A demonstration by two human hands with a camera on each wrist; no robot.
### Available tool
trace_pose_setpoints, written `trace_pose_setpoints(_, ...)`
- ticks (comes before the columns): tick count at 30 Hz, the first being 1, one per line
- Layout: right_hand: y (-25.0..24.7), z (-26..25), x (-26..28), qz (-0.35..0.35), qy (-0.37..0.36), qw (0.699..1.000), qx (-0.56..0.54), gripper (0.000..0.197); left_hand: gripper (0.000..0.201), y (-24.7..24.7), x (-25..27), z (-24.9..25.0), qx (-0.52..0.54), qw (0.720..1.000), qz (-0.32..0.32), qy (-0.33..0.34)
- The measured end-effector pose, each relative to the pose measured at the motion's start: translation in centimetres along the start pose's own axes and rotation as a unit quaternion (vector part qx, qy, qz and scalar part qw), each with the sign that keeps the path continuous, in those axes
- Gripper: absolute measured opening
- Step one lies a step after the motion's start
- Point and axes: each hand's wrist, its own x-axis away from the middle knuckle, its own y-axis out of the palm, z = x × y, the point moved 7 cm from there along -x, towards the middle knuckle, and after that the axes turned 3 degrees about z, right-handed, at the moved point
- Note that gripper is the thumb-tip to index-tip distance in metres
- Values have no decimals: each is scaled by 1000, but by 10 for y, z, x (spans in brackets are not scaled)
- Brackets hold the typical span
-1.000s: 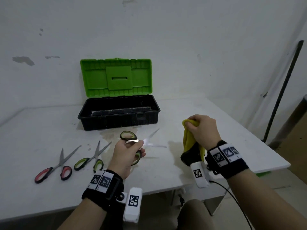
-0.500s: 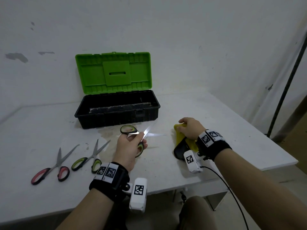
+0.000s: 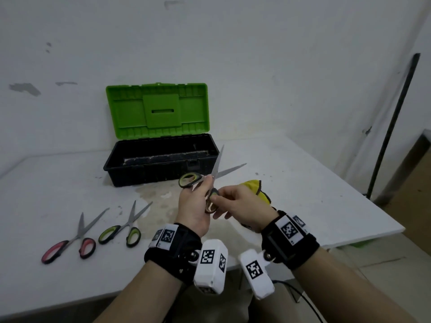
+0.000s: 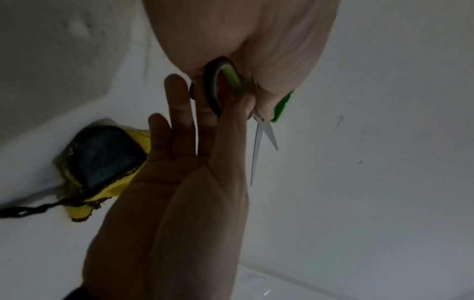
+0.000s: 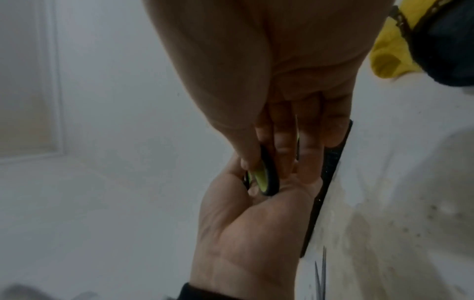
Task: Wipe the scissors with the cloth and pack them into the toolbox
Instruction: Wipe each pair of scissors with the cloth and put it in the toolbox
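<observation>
So my left hand (image 3: 194, 205) has the green-handled scissors (image 3: 211, 180) up off the table (image 3: 291, 183), fingers wrapped round the handles, blades spread and pointing up and away toward the toolbox (image 3: 161, 164); my right hand (image 3: 242, 207) has come in right beside it and is pinching the lower handle loop with thumb and forefinger, the other fingers sticking out straight (the left wrist view shows that bit best); the yellow cloth (image 3: 255, 187) is lying on the table just behind my right hand, nobody holding it; the toolbox sits further back with its green lid (image 3: 157, 110) standing open, black tray facing up; off to the left two more pairs lie flat on the table, blades apart: the red-handled scissors (image 3: 72, 241) nearest the edge and a second green-handled pair (image 3: 123, 229) just beside them, both well apart from my hands.
</observation>
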Motion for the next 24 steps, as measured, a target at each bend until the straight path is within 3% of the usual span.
trace_pose_setpoints(3, -8, 0, 1, 6, 1, 1000, -1, 24, 4, -20, 4, 18, -59, 997, 15, 48)
trace_pose_setpoints(6, -24, 0, 2, 16, 4, 999, 31, 26, 22, -42, 8, 32, -154, 985, -13, 81)
trace_pose_setpoints(10, -30, 0, 3, 19, 15, 998, 64, 23, 16, -55, 12, 34, -267, 957, -61, 97)
trace_pose_setpoints(14, -15, -4, 6, 48, 1, 998, 51, 22, 15, -49, 16, 26, -274, 955, -85, 75)
trace_pose_setpoints(20, -10, -7, 3, 113, 8, 994, -3, 16, 10, -48, 11, 29, -236, 967, -48, 79)
trace_pose_setpoints(24, -12, -28, -7, 217, -45, 968, 119, 36, 7, -43, 3, 45, -214, 972, -14, 92)
